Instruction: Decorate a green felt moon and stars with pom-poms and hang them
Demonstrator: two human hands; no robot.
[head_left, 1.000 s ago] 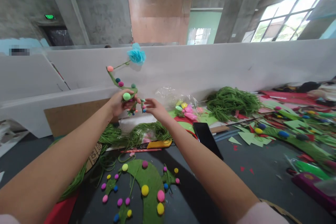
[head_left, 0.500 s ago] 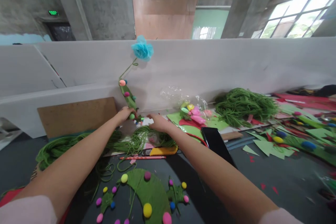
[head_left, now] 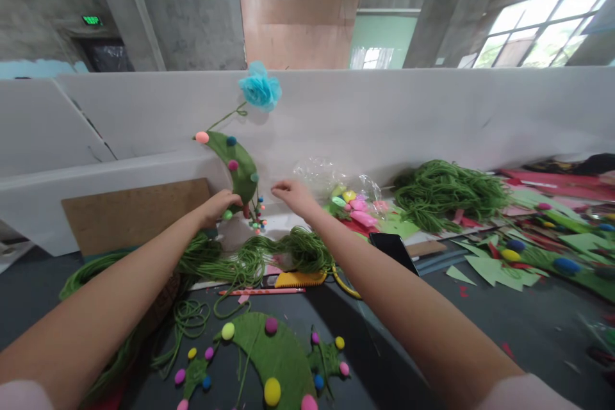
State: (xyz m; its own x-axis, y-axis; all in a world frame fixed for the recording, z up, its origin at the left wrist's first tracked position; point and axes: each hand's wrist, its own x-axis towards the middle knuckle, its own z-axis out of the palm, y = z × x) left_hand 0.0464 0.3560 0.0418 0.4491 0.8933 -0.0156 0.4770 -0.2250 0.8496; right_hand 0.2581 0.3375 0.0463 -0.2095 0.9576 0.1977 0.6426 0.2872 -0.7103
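Observation:
A green felt crescent [head_left: 244, 165] with coloured pompoms hangs before the white partition, below a blue paper flower [head_left: 260, 88] on a green cord. My left hand [head_left: 221, 206] is closed on its lower end. Just right of it dangle thin strands of small coloured pompoms [head_left: 258, 221]. My right hand [head_left: 292, 197] is raised to the right of these strands, apart from them, with its fingers loosely bent and nothing visible in them. Another green crescent [head_left: 278, 349] with pompoms lies on the dark table, between two small green stars [head_left: 196, 369] with pompoms.
Green yarn [head_left: 307, 248] lies below my hands, by a yellow comb-like piece [head_left: 300, 278] and a pink pencil [head_left: 264, 291]. A phone [head_left: 393, 251] is right of centre. Beyond it are a yarn heap [head_left: 449, 195] and felt scraps [head_left: 494, 269]. A brown board [head_left: 137, 214] leans at left.
The hanging crescent has swung left and turned its broad face toward me. My left hand moved slightly left with it. My right hand rose, and the strands of small pompoms now hang in view.

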